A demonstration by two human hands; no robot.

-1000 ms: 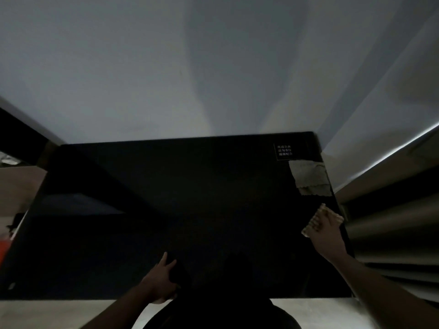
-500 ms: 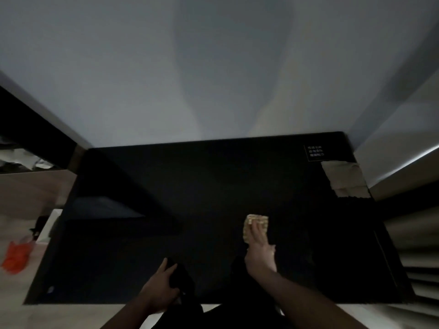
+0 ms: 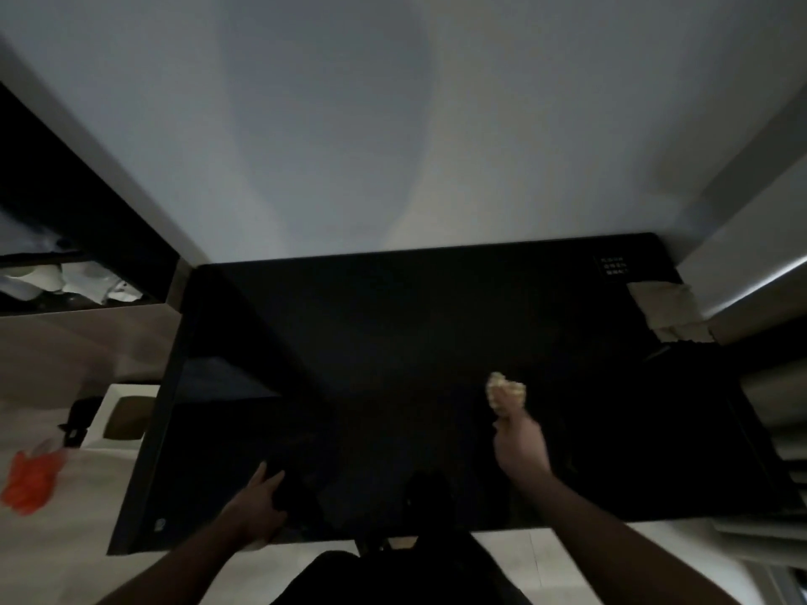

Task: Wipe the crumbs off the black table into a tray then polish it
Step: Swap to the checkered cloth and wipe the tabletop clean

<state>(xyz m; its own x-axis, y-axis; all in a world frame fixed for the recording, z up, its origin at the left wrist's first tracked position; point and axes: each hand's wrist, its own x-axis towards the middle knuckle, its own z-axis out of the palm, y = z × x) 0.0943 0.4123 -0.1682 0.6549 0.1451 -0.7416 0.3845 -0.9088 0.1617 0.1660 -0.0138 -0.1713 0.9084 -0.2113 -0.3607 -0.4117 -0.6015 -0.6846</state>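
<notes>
The right hand (image 3: pixel 519 443) grips a small cloth (image 3: pixel 506 393) on the black table (image 3: pixel 393 342). Push crumbs slowly toward the left hand (image 3: pixel 257 504) — it holds something dark, maybe the tray.

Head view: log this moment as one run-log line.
right hand: holds cloth on black table | left hand: grips dark object at near edge | crumbs: not discernible
</notes>
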